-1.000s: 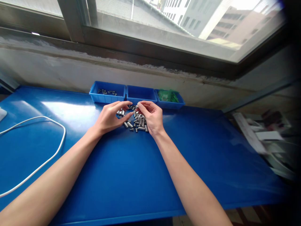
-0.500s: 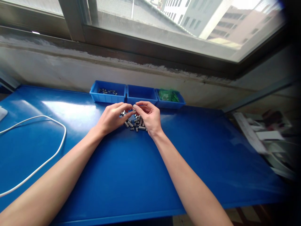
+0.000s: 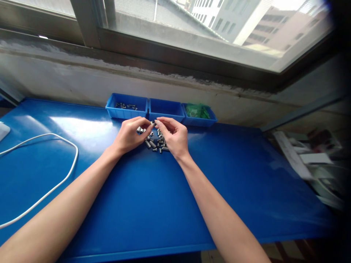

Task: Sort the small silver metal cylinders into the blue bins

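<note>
My left hand (image 3: 131,134) and my right hand (image 3: 175,138) meet fingertip to fingertip above a pile of loose metal screws and hexagonal spacers (image 3: 150,144) on the blue table. Between them is a small metal fastener (image 3: 153,124), pinched by the thumb and finger of each hand. It is too small and too covered by my fingertips to tell its exact kind. Part of the pile is hidden behind my right hand.
Behind my hands stand three joined blue bins (image 3: 166,116). The left one holds several screws (image 3: 126,106), the right one a green plastic bag (image 3: 197,110). A white cable (image 3: 74,160) curves across the table's left side. Papers (image 3: 315,158) lie at the right.
My left thumb and finger have closed toward my right fingertips, and the small fastener now shows between both hands. The pile and bins look the same.
</note>
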A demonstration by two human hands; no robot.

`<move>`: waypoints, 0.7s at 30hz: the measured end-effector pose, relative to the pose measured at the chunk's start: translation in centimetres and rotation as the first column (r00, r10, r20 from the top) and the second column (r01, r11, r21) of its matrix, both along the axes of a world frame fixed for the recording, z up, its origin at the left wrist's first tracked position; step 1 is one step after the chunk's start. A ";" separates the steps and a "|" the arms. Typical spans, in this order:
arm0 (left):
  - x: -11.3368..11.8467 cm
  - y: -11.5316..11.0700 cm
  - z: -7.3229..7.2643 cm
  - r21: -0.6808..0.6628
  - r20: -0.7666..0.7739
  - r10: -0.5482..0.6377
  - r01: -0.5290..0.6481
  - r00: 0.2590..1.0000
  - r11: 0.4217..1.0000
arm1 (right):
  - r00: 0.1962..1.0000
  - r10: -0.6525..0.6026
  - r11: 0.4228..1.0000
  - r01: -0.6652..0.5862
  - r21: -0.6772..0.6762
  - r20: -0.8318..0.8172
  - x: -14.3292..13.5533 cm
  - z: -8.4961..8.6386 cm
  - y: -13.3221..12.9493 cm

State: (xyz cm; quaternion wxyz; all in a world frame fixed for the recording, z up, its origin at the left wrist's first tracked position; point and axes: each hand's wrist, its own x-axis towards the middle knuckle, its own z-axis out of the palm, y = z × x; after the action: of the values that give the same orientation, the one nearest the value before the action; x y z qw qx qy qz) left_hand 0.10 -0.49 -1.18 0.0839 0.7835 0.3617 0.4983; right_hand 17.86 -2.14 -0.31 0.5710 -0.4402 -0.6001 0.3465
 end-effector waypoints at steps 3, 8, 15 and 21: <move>-0.3 0.3 0.4 -0.102 0.200 0.121 -0.103 0.972 0.989 | 0.974 -0.090 0.991 0.067 0.117 0.210 0.4 0.2 -0.1; -1.1 1.7 0.2 -0.310 0.521 0.295 -0.144 0.801 0.940 | 0.795 -0.209 0.962 0.064 0.264 0.569 1.2 0.2 -0.1; -1.5 2.6 -0.6 -0.422 0.627 0.346 -0.068 0.699 0.904 | 0.623 -0.122 0.975 -0.069 0.210 0.773 1.6 -0.7 0.2; -1.2 1.8 0.0 -0.389 0.507 0.285 -0.079 0.813 0.918 | 0.627 -0.092 0.976 -0.097 0.195 0.774 1.5 -0.8 0.3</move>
State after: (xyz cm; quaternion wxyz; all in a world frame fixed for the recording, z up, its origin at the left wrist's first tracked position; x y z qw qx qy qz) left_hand -1.07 1.30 -1.16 0.2739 0.5384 0.4789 0.6370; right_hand 19.36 -1.79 -1.14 0.2997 -0.4803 -0.8224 0.0553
